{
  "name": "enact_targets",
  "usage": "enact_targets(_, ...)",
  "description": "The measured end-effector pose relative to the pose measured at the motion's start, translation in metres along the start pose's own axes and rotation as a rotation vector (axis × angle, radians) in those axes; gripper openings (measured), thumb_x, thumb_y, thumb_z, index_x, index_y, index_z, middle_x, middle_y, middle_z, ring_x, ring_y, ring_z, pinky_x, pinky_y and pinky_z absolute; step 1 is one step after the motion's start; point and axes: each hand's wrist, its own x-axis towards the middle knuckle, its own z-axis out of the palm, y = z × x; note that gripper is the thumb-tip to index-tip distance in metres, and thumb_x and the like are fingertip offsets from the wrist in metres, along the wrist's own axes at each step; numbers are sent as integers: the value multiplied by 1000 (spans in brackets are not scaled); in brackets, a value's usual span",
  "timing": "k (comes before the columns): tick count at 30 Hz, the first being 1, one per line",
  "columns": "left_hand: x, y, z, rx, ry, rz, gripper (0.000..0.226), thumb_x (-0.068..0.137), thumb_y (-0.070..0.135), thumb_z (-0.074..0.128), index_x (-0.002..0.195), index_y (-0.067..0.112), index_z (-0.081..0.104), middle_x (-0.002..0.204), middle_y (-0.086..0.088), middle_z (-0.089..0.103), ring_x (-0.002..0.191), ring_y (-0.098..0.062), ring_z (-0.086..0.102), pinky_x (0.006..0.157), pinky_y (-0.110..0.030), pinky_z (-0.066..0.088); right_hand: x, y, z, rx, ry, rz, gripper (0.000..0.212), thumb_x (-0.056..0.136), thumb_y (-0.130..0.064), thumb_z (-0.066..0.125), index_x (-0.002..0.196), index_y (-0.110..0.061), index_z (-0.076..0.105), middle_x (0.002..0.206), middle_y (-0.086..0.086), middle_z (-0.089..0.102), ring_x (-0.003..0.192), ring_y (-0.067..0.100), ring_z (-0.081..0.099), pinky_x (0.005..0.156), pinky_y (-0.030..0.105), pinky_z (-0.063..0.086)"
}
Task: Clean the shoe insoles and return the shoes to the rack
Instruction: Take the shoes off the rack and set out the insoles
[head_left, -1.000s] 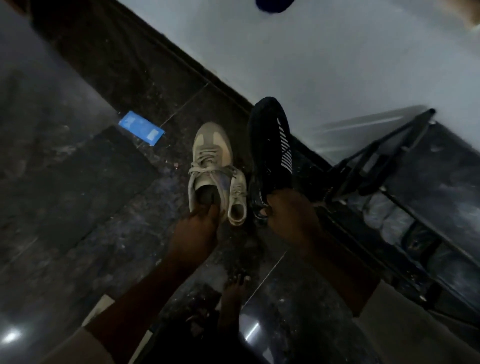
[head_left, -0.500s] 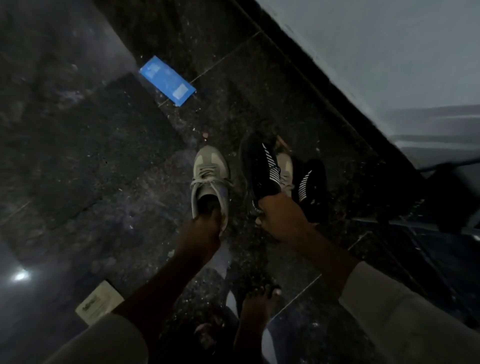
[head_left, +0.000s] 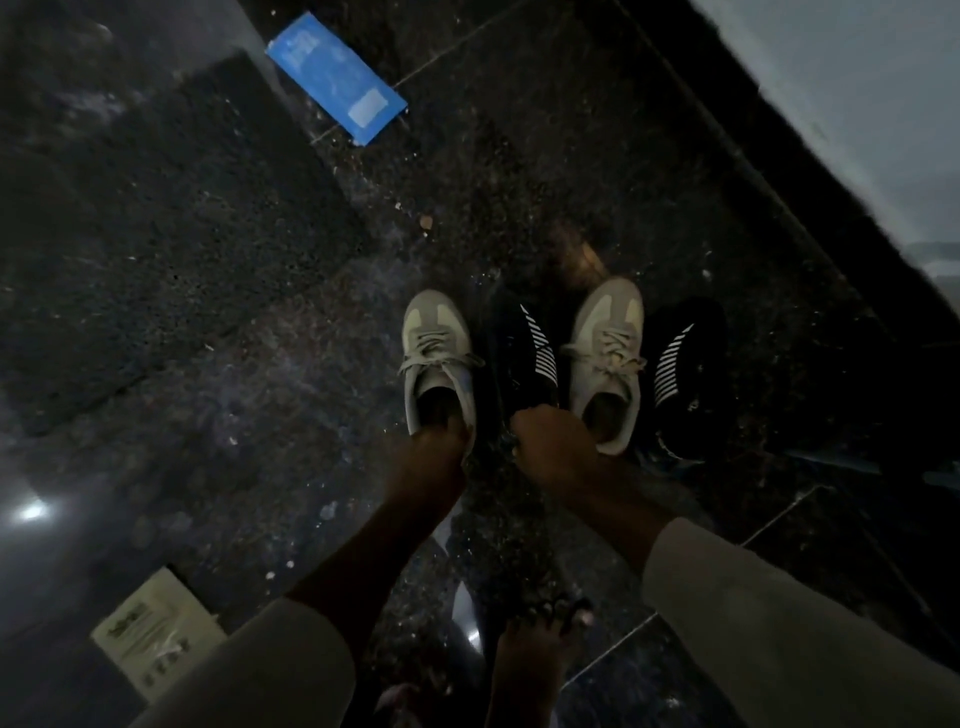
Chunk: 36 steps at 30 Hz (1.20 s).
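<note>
Four shoes sit in a row on the dark speckled floor. My left hand (head_left: 435, 453) grips the heel of a beige sneaker (head_left: 435, 343) at the left end, fingers inside its opening. My right hand (head_left: 553, 441) grips the heel of a black shoe with white stripes (head_left: 524, 348) beside it. A second beige sneaker (head_left: 608, 353) stands to the right of that, free of any hand. At the far right lies the other black striped shoe (head_left: 685, 364). Both sleeves are pale. The rack is out of view.
A blue flat packet (head_left: 335, 78) lies on the floor at the top. A pale printed card (head_left: 156, 634) lies at the lower left. My bare foot (head_left: 535, 654) stands near the bottom centre. A grey wall (head_left: 857, 104) with a dark skirting runs along the upper right.
Both hands have carried a beige sneaker and a black shoe down to the floor next to the other two. The view has tilted down and left, and the rack has left the frame.
</note>
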Motion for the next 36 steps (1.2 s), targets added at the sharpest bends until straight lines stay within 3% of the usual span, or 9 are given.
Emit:
enact_targets(6,6,4,50,-35,13,-56,49,99,17,45,147,10,36,113,-10,68,92,-31,70,62,-36,46,9,5,30,-50,71,-7,18,99,-6,49,103,-4,67,105,18,67,98,37,66,76,39,50)
enact_targets(11,8,6,69,-209,-33,-99,45,92,13,50,136,11,44,112,-15,67,94,-36,69,72,-44,57,21,11,46,-107,-9,-26,19,101,-13,46,106,-10,64,116,13,64,114,34,59,86,42,51)
enact_targets(15,14,5,72,-259,-71,-71,51,84,12,57,133,6,44,113,-17,65,98,-37,65,74,-46,56,26,17,56,-81,-19,-34,18,101,-15,47,103,-8,63,115,14,63,115,36,56,89,44,50)
enact_targets(19,14,4,65,-261,-102,-55,46,88,21,55,131,7,48,118,-13,62,105,-34,63,78,-42,53,23,21,59,-93,31,-58,30,98,-12,46,123,-7,61,131,15,55,126,37,49,96,46,50)
enact_targets(22,8,3,58,-197,-69,-42,38,91,39,45,118,15,54,115,-7,60,100,-31,64,75,-43,55,13,21,55,-87,78,-73,54,93,-12,54,145,-5,45,144,16,47,131,38,46,97,48,49)
enact_targets(26,-9,8,40,-144,35,-43,41,94,38,46,128,15,50,121,-6,61,104,-30,64,78,-45,53,-10,25,39,-47,227,-85,70,82,-22,63,147,-4,45,148,17,48,135,37,48,97,49,50)
enact_targets(30,-25,19,12,-38,203,78,49,97,38,40,137,12,50,136,-9,57,126,-29,55,93,-46,48,-39,31,15,-20,379,-94,71,87,-34,63,148,-3,45,153,14,46,145,34,40,107,47,43)
enact_targets(33,-40,33,-15,-5,254,134,54,102,40,35,148,13,41,151,-11,47,143,-29,39,112,-48,34,-67,33,-5,5,493,-85,73,91,-38,61,151,-3,40,159,15,39,148,33,34,114,47,36)
enact_targets(36,-55,52,-44,17,286,181,57,106,42,30,155,13,30,161,-11,31,152,-27,23,120,-49,25,-97,34,-24,19,566,-53,75,93,-41,57,155,-5,34,162,15,32,151,31,29,117,47,31)
